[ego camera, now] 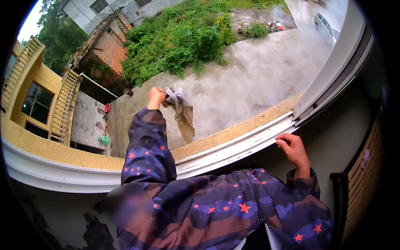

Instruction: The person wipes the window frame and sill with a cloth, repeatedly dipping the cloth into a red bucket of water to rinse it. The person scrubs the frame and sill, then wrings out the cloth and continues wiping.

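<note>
My left hand (156,95) is stretched out through the window, its fingers closed around one bunched end of a cloth (183,112). That cloth is grey near the hand and brownish lower down, hanging loose in the air beyond the sill. Below the outstretched arm runs the white window track (231,156), with a rough yellow outer ledge (243,126) past it. My right hand (292,150) is raised on the indoor side of the track, fingers bent, with nothing visible in it.
On the right stands a sliding window frame (331,68), with a slatted wooden panel (359,181) indoors below it. Outside and below lie a concrete yard (237,84), green plants (187,43) and a light-coloured van (326,26) amid smoke. A balustraded building (43,97) rises at left.
</note>
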`<move>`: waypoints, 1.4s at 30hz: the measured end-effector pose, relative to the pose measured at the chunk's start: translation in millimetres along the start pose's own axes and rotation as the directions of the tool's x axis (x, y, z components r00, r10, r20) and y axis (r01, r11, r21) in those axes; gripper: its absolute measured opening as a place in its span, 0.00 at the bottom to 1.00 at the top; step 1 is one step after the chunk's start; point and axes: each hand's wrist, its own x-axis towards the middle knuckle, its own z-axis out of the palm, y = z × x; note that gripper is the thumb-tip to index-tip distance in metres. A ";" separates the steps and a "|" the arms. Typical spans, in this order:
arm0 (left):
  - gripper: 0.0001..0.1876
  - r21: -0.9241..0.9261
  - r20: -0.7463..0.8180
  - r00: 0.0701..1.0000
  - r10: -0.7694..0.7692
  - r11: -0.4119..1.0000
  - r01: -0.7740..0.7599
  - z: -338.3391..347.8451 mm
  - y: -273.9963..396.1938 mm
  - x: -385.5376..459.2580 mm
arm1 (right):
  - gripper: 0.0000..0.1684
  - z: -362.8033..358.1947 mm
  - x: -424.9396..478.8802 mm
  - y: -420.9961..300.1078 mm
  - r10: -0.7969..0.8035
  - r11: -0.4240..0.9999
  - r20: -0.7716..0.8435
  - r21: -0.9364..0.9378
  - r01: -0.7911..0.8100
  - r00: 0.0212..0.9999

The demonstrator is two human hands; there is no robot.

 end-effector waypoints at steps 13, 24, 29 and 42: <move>0.22 -0.534 -0.090 0.996 -0.028 0.845 -0.025 -24.2 41.8 -32.4 | 0.09 82.2 80.9 -50.2 -0.312 0.949 0.231 0.031 0.313 0.922; 0.19 -0.741 -0.026 0.995 0.094 0.667 -0.083 -17.9 99.2 -90.5 | 0.13 226.3 185.8 -48.5 -0.336 0.814 0.150 -0.449 0.367 0.930; 0.24 -0.022 -0.458 0.874 0.160 0.981 -0.191 -23.3 18.2 -36.5 | 0.12 203.2 177.7 -55.0 -0.393 0.851 0.109 -0.333 0.407 0.913; 0.13 -0.763 0.092 0.821 0.564 0.570 -0.306 62.9 37.7 -136.1 | 0.11 168.2 201.4 -154.0 -0.572 0.788 0.002 0.278 0.549 0.820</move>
